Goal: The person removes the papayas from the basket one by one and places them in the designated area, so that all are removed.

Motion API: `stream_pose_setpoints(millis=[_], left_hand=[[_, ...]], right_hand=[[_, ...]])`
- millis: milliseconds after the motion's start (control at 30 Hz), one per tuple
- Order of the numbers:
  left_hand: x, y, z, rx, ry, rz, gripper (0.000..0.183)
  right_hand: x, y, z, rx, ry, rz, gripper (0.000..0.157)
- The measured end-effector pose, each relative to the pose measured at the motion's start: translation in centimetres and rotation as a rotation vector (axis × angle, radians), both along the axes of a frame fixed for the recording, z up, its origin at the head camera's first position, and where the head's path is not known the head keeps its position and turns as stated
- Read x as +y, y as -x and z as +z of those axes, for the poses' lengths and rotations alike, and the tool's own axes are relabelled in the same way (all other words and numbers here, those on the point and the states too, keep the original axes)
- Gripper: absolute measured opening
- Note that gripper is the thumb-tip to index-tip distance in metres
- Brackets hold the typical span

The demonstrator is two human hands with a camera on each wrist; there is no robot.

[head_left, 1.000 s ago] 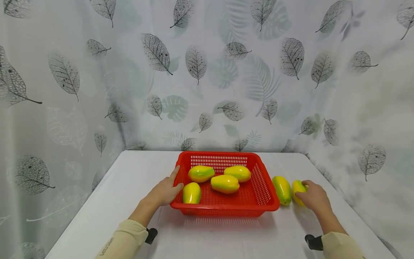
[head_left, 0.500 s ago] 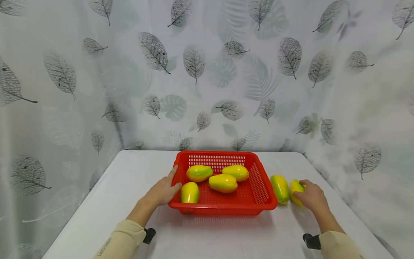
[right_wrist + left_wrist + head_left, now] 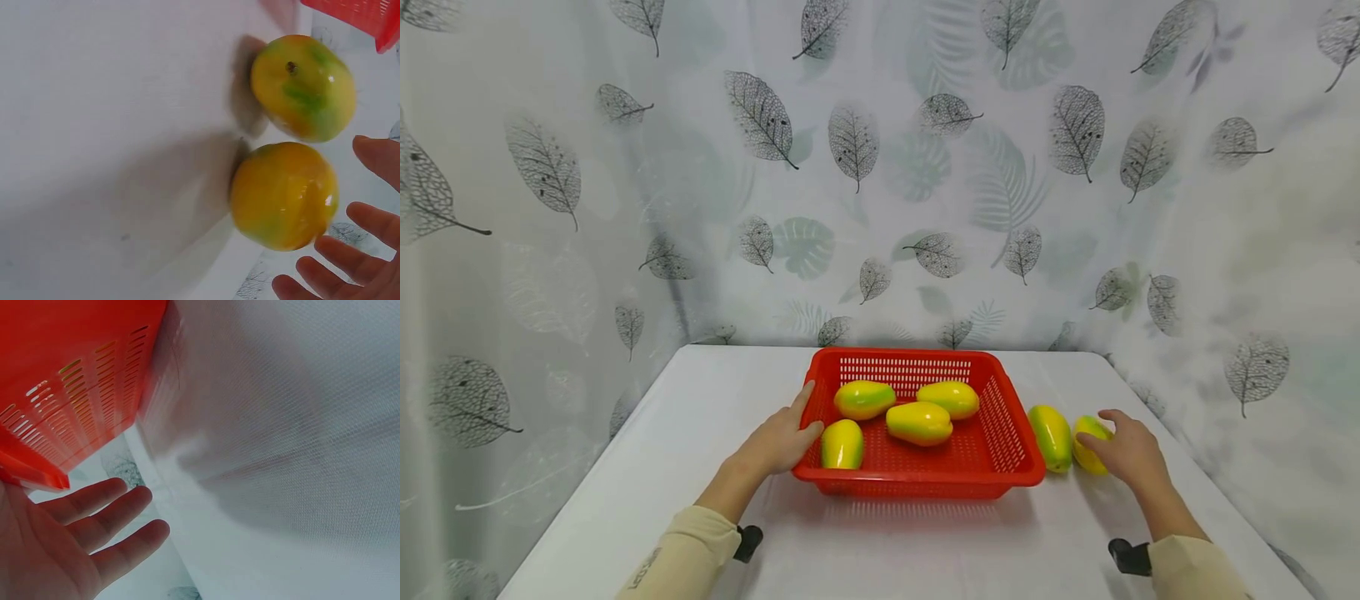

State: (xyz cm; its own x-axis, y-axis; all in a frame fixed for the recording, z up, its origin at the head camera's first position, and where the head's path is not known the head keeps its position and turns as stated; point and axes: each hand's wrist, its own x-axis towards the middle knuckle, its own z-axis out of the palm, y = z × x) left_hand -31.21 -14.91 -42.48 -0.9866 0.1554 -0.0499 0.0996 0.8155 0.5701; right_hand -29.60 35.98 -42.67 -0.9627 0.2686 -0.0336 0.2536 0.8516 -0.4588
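A red plastic basket [image 3: 917, 490] with slotted sides stands on the white table, several yellow-green mangoes [image 3: 919, 423] inside it. My left hand [image 3: 777, 439] touches the basket's left rim; in the left wrist view three of its fingers [image 3: 128, 550] stretch out straight below the rim, on nothing. Right of the basket two mangoes lie side by side: the nearer one [image 3: 1051, 439] beside the basket's wall, the outer mango [image 3: 1087, 462] at my right hand [image 3: 1131, 454]. That hand's fingers are spread round the outer mango, apart from most of its surface in the right wrist view.
The white table [image 3: 730, 383] is bordered by leaf-printed curtains [image 3: 880, 208] at the back and both sides. A black wrist strap piece [image 3: 1129, 557] shows by the right sleeve, and another [image 3: 749, 543] by the left.
My right hand's fingers have opened wider and drawn slightly back from the outer mango. My left hand, the basket and the mangoes stay in place.
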Motion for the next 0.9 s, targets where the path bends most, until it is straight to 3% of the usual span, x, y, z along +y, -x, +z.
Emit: stream_pose_setpoints(millis=[233, 467, 700, 900], left_hand=[[0.1, 0.0, 0.1, 0.009, 0.017, 0.005, 0.078], [0.1, -0.1, 0.2, -0.003, 0.007, -0.003, 0.079], [0.1, -0.2, 0.2, 0.0, 0.003, -0.004, 0.079], [0.2, -0.3, 0.3, -0.007, -0.005, -0.002, 0.079]], right_hand=[[-1.8, 0.1, 2.2, 0.094, 0.001, 0.062, 0.08], [-6.4, 0.3, 4.0, 0.153, 0.072, 0.164, 0.081], [-10.6, 0.3, 5.2, 0.133, 0.221, 0.258, 0.081], [-13.0, 0.7, 5.2, 0.13, 0.266, 0.31, 0.078]])
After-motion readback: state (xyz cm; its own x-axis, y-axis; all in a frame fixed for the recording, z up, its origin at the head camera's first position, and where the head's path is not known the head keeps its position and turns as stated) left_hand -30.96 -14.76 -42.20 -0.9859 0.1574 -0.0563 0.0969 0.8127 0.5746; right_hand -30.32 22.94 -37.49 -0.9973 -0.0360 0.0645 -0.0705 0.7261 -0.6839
